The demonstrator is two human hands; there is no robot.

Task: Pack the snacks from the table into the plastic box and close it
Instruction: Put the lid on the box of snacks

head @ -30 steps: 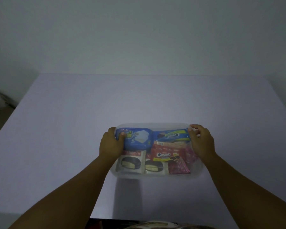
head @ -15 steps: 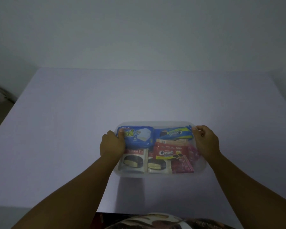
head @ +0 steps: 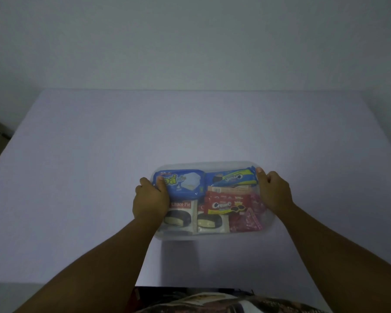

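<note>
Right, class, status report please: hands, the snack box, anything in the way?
Left hand and right hand gripping opposite ends of the clear plastic box. Snack packs all inside; whether the lid is on, cannot tell. Nothing in the way on the table.

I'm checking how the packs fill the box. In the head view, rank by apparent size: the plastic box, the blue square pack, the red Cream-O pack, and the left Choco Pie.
1. plastic box
2. blue square pack
3. red Cream-O pack and left Choco Pie: unsure, since the left hand covers part of the pie.
</note>
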